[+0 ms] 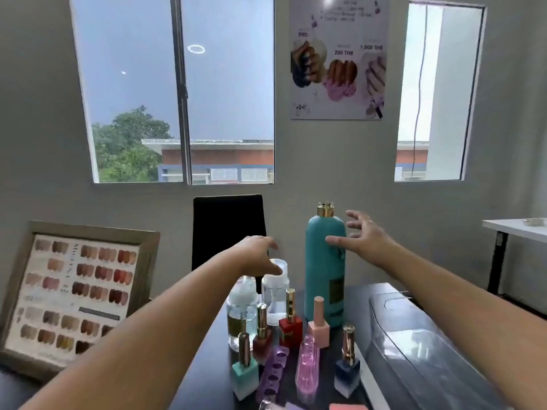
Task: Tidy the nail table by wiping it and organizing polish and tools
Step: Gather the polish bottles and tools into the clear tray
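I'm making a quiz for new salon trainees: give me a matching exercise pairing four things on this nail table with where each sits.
Things
1. tall teal bottle with gold cap
2. framed nail colour swatch chart
3. purple foam toe separator
4. clear plastic box

Places
A. lying flat among the small polish bottles
B. propped up at the far left
C. at the far right of the group
D. standing upright beside the right hand

Pairs: 1-D, 2-B, 3-A, 4-C

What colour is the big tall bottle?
The bottle is teal, with a gold cap; the head view shows it best.
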The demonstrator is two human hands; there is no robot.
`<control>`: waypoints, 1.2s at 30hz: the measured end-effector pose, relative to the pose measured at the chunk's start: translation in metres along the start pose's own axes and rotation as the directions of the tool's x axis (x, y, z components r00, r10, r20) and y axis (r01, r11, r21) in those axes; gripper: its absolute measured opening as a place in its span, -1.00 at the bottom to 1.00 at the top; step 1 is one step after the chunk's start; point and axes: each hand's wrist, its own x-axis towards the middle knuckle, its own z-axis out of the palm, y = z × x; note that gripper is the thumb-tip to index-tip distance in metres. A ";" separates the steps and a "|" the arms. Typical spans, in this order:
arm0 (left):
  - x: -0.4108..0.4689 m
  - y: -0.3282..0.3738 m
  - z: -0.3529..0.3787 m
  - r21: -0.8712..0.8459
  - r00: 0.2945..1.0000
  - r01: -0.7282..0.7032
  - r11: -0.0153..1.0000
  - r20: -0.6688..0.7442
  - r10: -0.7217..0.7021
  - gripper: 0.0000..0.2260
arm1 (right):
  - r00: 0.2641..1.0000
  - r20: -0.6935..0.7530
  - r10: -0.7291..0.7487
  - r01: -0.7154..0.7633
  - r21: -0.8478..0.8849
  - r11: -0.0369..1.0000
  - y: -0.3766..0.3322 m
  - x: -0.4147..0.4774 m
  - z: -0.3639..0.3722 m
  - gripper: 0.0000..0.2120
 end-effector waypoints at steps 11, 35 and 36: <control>0.039 0.007 0.009 0.088 0.991 -0.078 0.993 0.118 0.067 -0.51 | 0.999 0.017 -0.029 0.027 0.086 0.996 0.016 0.023 0.018 -0.32; 0.133 0.112 0.068 0.142 0.961 -0.272 0.952 0.094 0.261 -0.47 | 0.968 -0.221 0.117 -0.117 0.014 0.993 0.074 0.041 -0.063 -0.24; 0.130 0.110 0.067 0.152 0.961 -0.267 0.952 0.111 0.252 -0.43 | 0.972 -0.201 0.119 -0.116 0.024 0.993 0.074 0.039 -0.063 -0.24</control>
